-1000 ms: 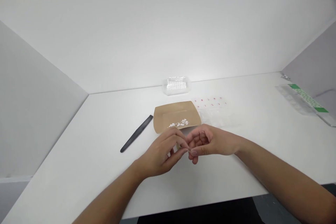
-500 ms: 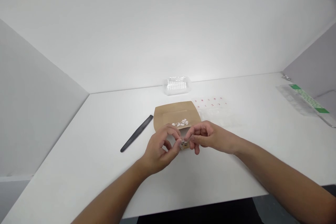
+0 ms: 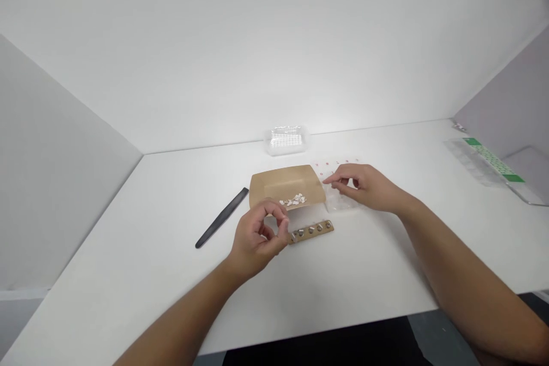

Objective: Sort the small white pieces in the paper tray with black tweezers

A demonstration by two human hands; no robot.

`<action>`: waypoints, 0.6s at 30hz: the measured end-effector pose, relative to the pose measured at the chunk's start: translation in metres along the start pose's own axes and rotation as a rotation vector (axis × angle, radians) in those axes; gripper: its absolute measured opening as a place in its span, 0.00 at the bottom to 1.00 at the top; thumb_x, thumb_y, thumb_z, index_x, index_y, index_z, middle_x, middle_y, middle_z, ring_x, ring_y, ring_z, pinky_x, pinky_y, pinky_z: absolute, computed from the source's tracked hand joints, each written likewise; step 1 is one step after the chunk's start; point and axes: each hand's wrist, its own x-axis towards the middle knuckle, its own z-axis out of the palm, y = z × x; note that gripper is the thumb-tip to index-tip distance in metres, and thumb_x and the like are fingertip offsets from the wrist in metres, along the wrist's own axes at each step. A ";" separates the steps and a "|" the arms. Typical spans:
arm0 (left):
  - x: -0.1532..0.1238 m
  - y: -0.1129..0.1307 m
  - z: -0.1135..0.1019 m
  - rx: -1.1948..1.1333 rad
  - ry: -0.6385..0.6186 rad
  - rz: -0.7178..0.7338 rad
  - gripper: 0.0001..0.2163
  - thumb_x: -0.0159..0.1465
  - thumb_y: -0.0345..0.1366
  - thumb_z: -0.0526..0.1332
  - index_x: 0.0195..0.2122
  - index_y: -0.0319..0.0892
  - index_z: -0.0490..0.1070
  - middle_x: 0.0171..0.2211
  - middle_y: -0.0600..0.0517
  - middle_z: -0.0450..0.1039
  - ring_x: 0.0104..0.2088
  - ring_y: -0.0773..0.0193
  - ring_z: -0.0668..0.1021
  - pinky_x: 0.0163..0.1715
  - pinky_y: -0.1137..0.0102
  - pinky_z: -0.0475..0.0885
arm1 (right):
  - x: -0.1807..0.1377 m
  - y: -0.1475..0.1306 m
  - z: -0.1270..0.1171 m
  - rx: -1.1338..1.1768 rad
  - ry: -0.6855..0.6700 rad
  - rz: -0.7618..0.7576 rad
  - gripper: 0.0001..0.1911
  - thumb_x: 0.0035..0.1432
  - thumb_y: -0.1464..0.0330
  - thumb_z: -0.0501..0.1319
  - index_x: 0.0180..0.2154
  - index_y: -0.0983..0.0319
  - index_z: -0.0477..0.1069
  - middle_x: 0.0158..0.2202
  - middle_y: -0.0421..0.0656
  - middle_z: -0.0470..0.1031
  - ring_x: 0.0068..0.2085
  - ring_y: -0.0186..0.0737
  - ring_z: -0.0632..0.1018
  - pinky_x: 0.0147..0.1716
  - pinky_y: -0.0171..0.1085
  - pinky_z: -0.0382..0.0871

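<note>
My left hand (image 3: pixel 260 235) is closed in a pinch, thumb and index finger meeting just above the left end of a narrow tan strip (image 3: pixel 317 231). Whatever that pinch holds is too small to make out. Several small metal-and-clear pieces sit in a row along the strip, which lies flat on the table. My right hand (image 3: pixel 364 186) hovers over a clear plastic organizer (image 3: pixel 338 203), index finger stretched out and thumb a little apart below it. Left of it, a brown paper tray (image 3: pixel 281 174) holds a small heap of white bits (image 3: pixel 295 200).
A dark, flat tapered tool, like a nail file (image 3: pixel 221 218), lies left of the tray. A clear tub (image 3: pixel 286 140) of shiny white contents stands near the back wall. At the right lie a clear case with a green-printed label (image 3: pixel 493 160) and a thin bent wire frame (image 3: pixel 528 201).
My right hand has left the strip and moved right and away from me, over the clear organizer. The row of pieces is now uncovered. My left hand stays pinched, shifted slightly left.
</note>
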 end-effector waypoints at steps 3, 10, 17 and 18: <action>-0.001 -0.003 0.000 -0.009 0.019 -0.002 0.03 0.67 0.32 0.61 0.38 0.42 0.66 0.39 0.52 0.67 0.27 0.74 0.71 0.15 0.81 0.73 | -0.003 0.011 -0.014 -0.056 -0.038 0.019 0.14 0.66 0.56 0.60 0.46 0.51 0.82 0.41 0.43 0.80 0.37 0.41 0.77 0.37 0.41 0.71; 0.001 -0.010 0.001 0.032 0.094 0.057 0.07 0.62 0.27 0.61 0.37 0.43 0.64 0.37 0.53 0.66 0.29 0.72 0.70 0.17 0.81 0.70 | -0.012 0.013 -0.027 -0.087 -0.280 0.145 0.11 0.62 0.58 0.62 0.42 0.51 0.82 0.41 0.42 0.79 0.36 0.40 0.76 0.35 0.40 0.70; 0.000 -0.012 0.002 0.059 0.062 0.089 0.06 0.64 0.28 0.61 0.38 0.44 0.65 0.36 0.53 0.66 0.30 0.70 0.70 0.17 0.80 0.69 | -0.015 0.016 -0.029 -0.098 -0.266 0.166 0.13 0.56 0.67 0.62 0.43 0.53 0.80 0.41 0.43 0.79 0.36 0.41 0.76 0.34 0.39 0.70; -0.001 -0.012 0.002 0.066 0.053 0.094 0.06 0.64 0.28 0.61 0.38 0.44 0.65 0.36 0.53 0.66 0.30 0.70 0.69 0.18 0.79 0.69 | -0.015 0.015 -0.029 -0.087 -0.256 0.156 0.14 0.55 0.68 0.62 0.43 0.54 0.80 0.42 0.43 0.79 0.37 0.41 0.76 0.34 0.39 0.71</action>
